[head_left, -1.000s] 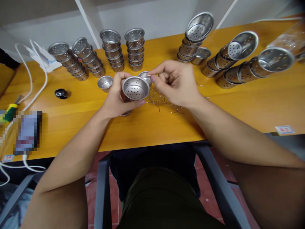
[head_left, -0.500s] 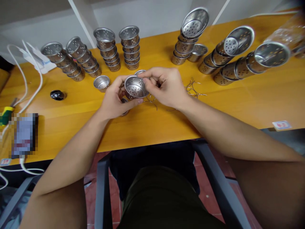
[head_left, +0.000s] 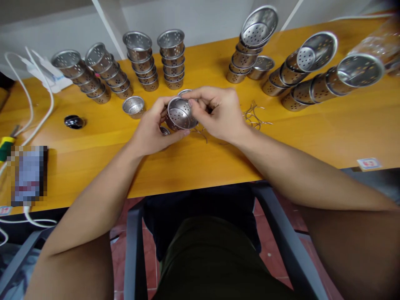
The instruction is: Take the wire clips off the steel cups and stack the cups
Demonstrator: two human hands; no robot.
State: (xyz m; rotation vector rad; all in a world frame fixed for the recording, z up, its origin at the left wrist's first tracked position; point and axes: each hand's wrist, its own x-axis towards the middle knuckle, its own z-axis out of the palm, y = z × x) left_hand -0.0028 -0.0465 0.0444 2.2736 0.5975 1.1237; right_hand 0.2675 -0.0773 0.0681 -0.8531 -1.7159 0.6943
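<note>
My left hand grips a small perforated steel cup above the yellow table, its open mouth tilted toward me. My right hand is closed in a pinch at the cup's upper right rim; what its fingertips hold is too small to make out. Thin wire clips lie on the table just right of my right hand, and more wire lies under the cup. A single loose cup stands left of my left hand.
Stacks of the same steel cups stand at the back left, back middle and back right, with leaning stacks at the far right. A black knob, white cables and a screwdriver lie at the left.
My right hand has moved left from beside the cup to its rim. The cup has tilted and turned slightly in my left hand.
</note>
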